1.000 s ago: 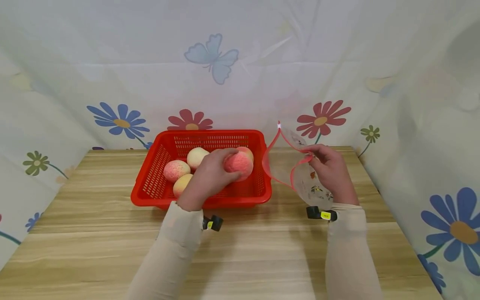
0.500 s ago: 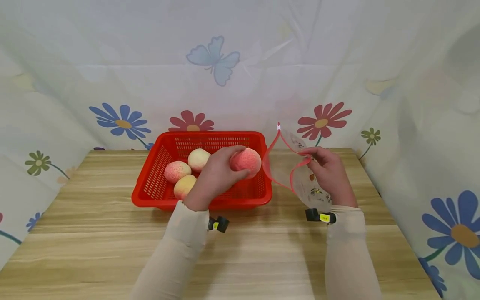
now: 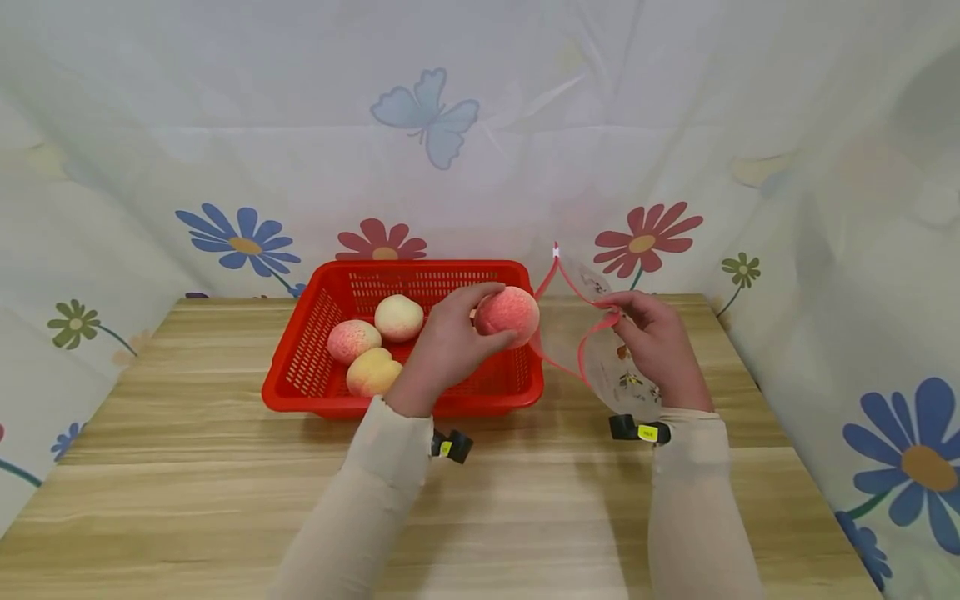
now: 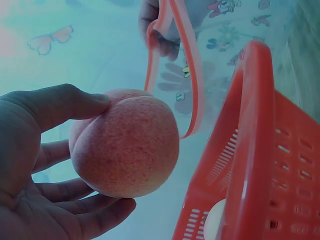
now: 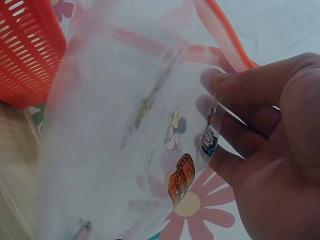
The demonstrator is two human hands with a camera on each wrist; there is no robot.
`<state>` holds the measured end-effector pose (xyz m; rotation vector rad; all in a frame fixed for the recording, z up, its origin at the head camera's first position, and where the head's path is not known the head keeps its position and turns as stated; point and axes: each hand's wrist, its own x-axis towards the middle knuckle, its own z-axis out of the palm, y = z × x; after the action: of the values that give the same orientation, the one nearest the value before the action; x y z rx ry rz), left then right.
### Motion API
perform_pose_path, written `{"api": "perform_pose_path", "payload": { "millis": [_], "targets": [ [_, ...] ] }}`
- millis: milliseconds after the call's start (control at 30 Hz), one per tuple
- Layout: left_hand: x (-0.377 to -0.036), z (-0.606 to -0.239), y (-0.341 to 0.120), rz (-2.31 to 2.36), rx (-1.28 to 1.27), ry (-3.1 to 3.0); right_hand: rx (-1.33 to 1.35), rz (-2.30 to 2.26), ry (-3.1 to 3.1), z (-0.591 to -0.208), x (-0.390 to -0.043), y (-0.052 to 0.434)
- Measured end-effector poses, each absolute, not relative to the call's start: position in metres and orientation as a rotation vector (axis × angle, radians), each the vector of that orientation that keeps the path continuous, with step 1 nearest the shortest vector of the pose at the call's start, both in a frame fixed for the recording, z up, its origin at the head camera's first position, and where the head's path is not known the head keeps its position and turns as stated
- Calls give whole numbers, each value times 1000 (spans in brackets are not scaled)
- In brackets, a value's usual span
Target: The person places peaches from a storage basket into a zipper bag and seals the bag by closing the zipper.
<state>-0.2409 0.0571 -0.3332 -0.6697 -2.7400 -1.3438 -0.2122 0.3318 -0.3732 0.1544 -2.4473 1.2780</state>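
A pink peach (image 3: 510, 317) is gripped between the thumb and fingers of my left hand (image 3: 457, 343), raised over the right side of the red basket (image 3: 405, 406). In the left wrist view the peach (image 4: 131, 145) shows its crease near my thumb. My right hand (image 3: 666, 343) pinches the rim of a clear zip bag (image 3: 562, 325) with pink edging, its mouth spread toward the peach. Cartoon prints mark the bag's wall (image 5: 115, 165) in the right wrist view. The peach overlaps the bag's left edge in the head view.
Inside the basket lie a pale peach (image 3: 399, 318), a speckled pink peach (image 3: 353, 342) and a yellow peach (image 3: 373, 372). Everything stands on a wood-grain table (image 3: 525, 517), with a flower-printed cloth (image 3: 525, 167) behind and at the sides.
My left hand has carried the pink peach up and right, from over the basket to the bag's mouth. My right hand has stayed nearly still, holding the bag.
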Motion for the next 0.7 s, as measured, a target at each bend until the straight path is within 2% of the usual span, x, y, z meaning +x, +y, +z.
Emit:
{"api": "perform_pose_path", "payload": {
  "millis": [333,700],
  "targets": [
    [-240,-337,75,-1388,-736,-2636,124,1289,-2460,-372,-210,332],
    [-240,-343,86,-1229,-855,-2666,145,1314,-2453,-370,-210,331]
  ]
}}
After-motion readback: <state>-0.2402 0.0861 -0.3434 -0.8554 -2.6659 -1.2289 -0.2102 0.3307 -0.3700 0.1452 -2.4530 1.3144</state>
